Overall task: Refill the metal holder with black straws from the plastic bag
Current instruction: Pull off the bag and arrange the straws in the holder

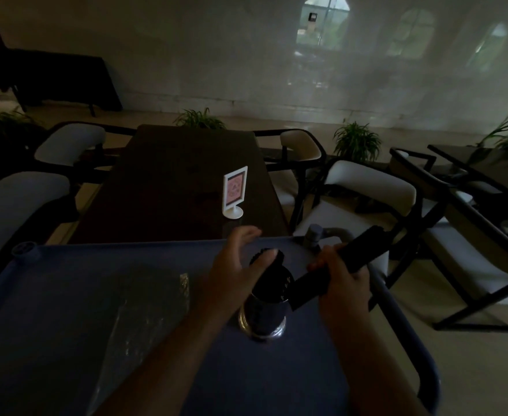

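The blue cart top [52,265] has a clear plastic bag [144,319] lying flat on its left side and a shiny metal holder [263,321] standing up near its right.

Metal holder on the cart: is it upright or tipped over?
Upright: the metal holder stands on its shiny base on the blue cart, mouth up, with black straws sticking out the top.

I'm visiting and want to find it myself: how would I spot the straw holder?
Look at the blue plastic cart top nearest the camera. Near its right side, between the left hand and the right hand gripping a black straw bundle, stands the shiny round metal holder. It alone is upright and gleaming; the clear plastic bag to its left lies flat.
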A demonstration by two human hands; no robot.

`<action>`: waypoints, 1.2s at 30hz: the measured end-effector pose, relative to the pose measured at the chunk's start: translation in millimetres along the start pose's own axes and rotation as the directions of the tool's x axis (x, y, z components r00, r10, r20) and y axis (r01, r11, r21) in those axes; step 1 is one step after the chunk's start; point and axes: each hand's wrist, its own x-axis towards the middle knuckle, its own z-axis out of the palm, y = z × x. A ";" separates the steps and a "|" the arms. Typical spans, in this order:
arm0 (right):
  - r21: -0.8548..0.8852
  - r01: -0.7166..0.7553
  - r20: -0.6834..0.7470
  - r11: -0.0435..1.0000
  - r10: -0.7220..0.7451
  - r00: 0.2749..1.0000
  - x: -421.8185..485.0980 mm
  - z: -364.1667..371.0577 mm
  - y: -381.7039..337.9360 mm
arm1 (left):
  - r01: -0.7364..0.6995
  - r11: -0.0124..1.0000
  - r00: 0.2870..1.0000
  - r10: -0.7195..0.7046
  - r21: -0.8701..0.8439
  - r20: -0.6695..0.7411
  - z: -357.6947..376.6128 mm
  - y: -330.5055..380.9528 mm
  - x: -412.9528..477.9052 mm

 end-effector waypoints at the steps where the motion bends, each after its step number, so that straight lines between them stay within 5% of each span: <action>1: 0.072 -0.012 -0.012 0.997 0.013 1.000 -4.2 4.1 1.3 | 0.023 1.000 0.999 -0.022 0.004 -0.041 -4.7 -9.3 3.0; 6: 0.113 0.003 -0.135 0.994 0.013 0.991 9.4 2.8 25.9 | 0.178 0.983 0.984 -0.179 -0.044 -0.021 1.5 -54.2 0.1; 12: -0.040 -0.007 -0.233 0.999 -0.002 0.973 19.4 17.0 60.1 | 0.337 0.941 0.937 -0.334 -0.018 0.100 13.3 -95.5 -2.5; 21: -0.296 -0.010 -0.035 0.955 0.000 0.999 20.3 15.4 105.6 | 0.374 0.924 0.925 -0.364 -0.080 0.111 12.8 -106.5 2.7; 36: -0.359 0.119 0.122 0.926 -0.080 0.989 21.8 6.4 98.6 | 0.368 0.930 0.914 -0.357 -0.024 0.192 16.2 -99.8 17.6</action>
